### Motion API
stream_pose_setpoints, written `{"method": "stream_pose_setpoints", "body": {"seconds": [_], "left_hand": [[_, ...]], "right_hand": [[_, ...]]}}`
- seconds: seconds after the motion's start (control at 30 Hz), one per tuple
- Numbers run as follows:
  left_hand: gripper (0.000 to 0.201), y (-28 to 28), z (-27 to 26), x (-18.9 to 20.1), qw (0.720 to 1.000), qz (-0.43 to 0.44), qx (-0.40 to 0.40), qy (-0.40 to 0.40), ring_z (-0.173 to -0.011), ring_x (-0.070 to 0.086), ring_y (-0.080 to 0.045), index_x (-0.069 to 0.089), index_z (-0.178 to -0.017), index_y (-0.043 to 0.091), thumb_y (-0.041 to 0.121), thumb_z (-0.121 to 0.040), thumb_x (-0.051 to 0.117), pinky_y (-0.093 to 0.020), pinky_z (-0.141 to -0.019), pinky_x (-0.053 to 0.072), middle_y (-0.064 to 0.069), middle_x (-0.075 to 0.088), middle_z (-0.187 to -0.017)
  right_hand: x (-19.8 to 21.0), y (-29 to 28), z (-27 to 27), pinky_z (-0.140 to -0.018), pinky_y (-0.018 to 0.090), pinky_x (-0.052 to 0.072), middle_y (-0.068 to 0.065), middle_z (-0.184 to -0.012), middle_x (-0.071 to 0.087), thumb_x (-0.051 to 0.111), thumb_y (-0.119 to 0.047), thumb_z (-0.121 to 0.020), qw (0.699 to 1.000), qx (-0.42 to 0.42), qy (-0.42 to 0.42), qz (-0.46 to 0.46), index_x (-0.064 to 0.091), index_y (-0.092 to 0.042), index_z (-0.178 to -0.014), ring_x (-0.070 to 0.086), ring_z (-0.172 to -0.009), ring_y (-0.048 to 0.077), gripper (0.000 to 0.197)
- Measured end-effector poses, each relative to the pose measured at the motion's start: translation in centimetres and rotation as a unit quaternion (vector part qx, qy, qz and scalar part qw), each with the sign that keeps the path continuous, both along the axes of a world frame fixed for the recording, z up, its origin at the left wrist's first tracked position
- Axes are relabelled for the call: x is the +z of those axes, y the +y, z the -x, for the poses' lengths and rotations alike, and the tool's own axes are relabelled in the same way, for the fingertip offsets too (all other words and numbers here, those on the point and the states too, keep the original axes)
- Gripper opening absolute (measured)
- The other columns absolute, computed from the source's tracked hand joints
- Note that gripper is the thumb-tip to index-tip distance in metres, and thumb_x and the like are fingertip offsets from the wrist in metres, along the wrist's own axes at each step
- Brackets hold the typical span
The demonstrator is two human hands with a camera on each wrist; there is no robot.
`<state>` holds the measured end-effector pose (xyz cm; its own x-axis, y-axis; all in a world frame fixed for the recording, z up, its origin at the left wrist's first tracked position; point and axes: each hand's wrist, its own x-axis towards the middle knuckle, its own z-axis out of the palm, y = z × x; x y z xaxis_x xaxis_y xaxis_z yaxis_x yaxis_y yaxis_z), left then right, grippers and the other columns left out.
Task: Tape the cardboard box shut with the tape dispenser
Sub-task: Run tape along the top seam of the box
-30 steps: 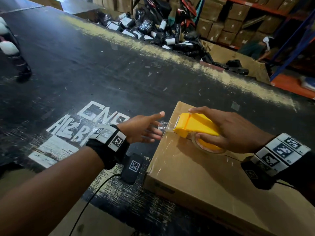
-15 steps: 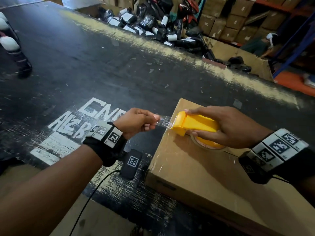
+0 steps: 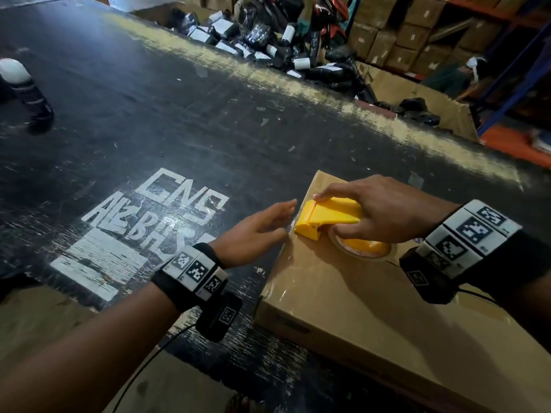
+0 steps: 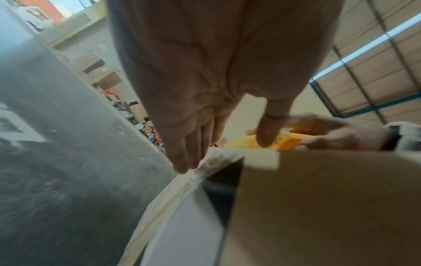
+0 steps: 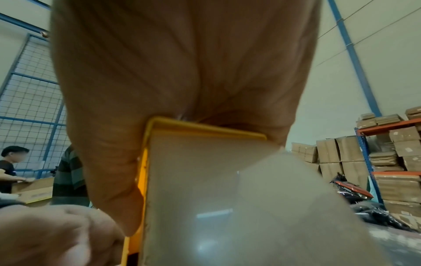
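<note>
Right hand [image 3: 384, 213] grips the tape dispenser [image 3: 331, 217], fingers curled over its top and round the roll side, holding it down on the cardboard box [image 3: 343, 293] near the box's far left corner. Dispenser: yellow plastic body, wedge-shaped nose pointing left, roll of clear tape at the rear. Left hand [image 3: 256, 231] flat, fingers straight and together, holding nothing, just beside the box's left edge at the dispenser nose; contact with the box unclear from head view, fingertips [image 4: 184, 165] look to be at the taped edge in wrist view. Box: flat brown carton, glossy clear tape along the top, lying on the black worktop [image 3: 149, 114] at its near right. White painted lettering [image 3: 155, 210] on worktop left of the hand.
</note>
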<state>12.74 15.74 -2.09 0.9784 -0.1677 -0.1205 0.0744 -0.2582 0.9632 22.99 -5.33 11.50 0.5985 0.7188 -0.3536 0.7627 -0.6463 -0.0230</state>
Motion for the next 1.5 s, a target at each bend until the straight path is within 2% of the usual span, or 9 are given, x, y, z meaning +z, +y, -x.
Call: {"method": "stream_pose_setpoints", "body": {"seconds": [0.13,0.33,0.47,0.57,0.73,0.87,0.97,1.17,1.5], "left_hand": [[0.102,-1.1,1.2,0.4,0.989,-0.091,-0.098,0.064,-0.135,0.054,-0.012,-0.019,-0.155,0.046,0.051,-0.092,0.06,-0.035,-0.112,0.046,0.006,0.047,-0.154],[0.095,-1.7,1.4,-0.1,0.992,0.032,-0.059,0.102,-0.14,0.044,-0.007,-0.009,-0.158,0.046,0.041,-0.094,0.062,-0.033,-0.117,0.04,0.017,0.026,-0.162],[0.084,-2.5,1.6,-0.4,0.995,0.035,-0.031,0.09,-0.127,0.047,0.009,-0.002,-0.16,0.039,0.031,-0.1,0.057,-0.007,-0.102,0.041,0.026,0.026,-0.154],[0.081,-2.9,1.7,-0.4,0.995,0.038,-0.009,0.087,-0.121,0.045,0.017,0.0,-0.16,0.04,0.029,-0.102,0.054,-0.009,-0.1,0.043,0.026,0.032,-0.152],[0.083,-3.7,2.1,1.2,0.994,-0.097,-0.039,0.023,-0.137,0.042,0.002,-0.008,-0.156,0.052,0.026,-0.103,0.05,-0.014,-0.11,0.035,0.025,0.021,-0.163],[0.078,-4.5,0.7,4.2,0.935,-0.35,-0.061,0.015,-0.144,0.038,-0.022,-0.003,-0.157,0.052,0.047,-0.093,0.042,-0.036,-0.116,0.032,0.004,0.021,-0.168],[0.081,-6.4,0.2,5.5,0.851,-0.51,-0.122,-0.039,-0.158,-0.006,-0.026,-0.012,-0.159,0.04,0.059,-0.088,0.023,-0.047,-0.126,0.003,-0.002,-0.013,-0.171],[0.084,-9.8,-0.5,6.5,0.764,-0.618,-0.185,0.013,-0.156,-0.017,-0.027,-0.018,-0.159,0.021,0.062,-0.096,0.02,-0.045,-0.126,-0.004,-0.009,-0.02,-0.168],[0.101,-23.1,-1.0,6.5,0.766,-0.599,-0.229,0.042,-0.157,-0.017,-0.032,-0.019,-0.158,0.009,0.069,-0.094,0.032,-0.048,-0.128,0.005,-0.012,-0.02,-0.169]], "right_hand": [[0.0,0.3,-0.2,-0.083,0.041,0.053,0.0,-0.128,0.062,0.061,-0.061,-0.082,1.0,0.0,0.007,0.003,0.04,-0.054,-0.138,0.057,-0.099,0.019,0.06],[1.2,-1.9,-0.5,-0.074,0.027,0.044,-0.002,-0.134,0.063,0.064,-0.058,-0.083,0.998,0.011,0.026,-0.049,0.048,-0.049,-0.139,0.059,-0.093,0.012,0.059],[3.3,-9.7,0.6,-0.077,0.011,0.044,-0.029,-0.134,0.05,0.058,-0.066,-0.081,0.993,-0.015,0.079,-0.09,0.041,-0.06,-0.14,0.057,-0.104,-0.004,0.061],[3.1,-18.3,1.6,-0.086,0.021,0.055,-0.033,-0.139,0.047,0.066,-0.065,-0.078,0.99,-0.079,0.073,-0.086,0.036,-0.066,-0.14,0.056,-0.115,-0.006,0.069],[-0.1,-26.7,2.8,-0.083,0.032,0.058,-0.037,-0.14,0.04,0.071,-0.067,-0.07,0.983,-0.147,0.065,-0.092,0.039,-0.064,-0.14,0.058,-0.114,0.006,0.077],[-0.1,-26.1,3.5,-0.078,0.032,0.055,-0.034,-0.129,0.048,0.061,-0.074,-0.071,0.978,-0.144,0.063,-0.138,0.039,-0.066,-0.138,0.059,-0.104,0.001,0.071],[-0.5,-26.1,3.5,-0.076,0.026,0.048,-0.041,-0.125,0.041,0.057,-0.072,-0.069,0.974,-0.136,0.069,-0.166,0.035,-0.073,-0.134,0.054,-0.102,-0.001,0.069],[-0.8,-25.9,3.5,-0.075,0.028,0.05,-0.025,-0.126,0.052,0.053,-0.077,-0.065,0.973,-0.123,0.052,-0.191,0.036,-0.073,-0.133,0.058,-0.096,0.008,0.071],[-1.6,-25.7,2.0,-0.079,0.036,0.044,-0.004,-0.134,0.063,0.063,-0.063,-0.08,0.983,-0.071,-0.016,-0.171,0.044,-0.054,-0.142,0.058,-0.104,0.017,0.065]]}}
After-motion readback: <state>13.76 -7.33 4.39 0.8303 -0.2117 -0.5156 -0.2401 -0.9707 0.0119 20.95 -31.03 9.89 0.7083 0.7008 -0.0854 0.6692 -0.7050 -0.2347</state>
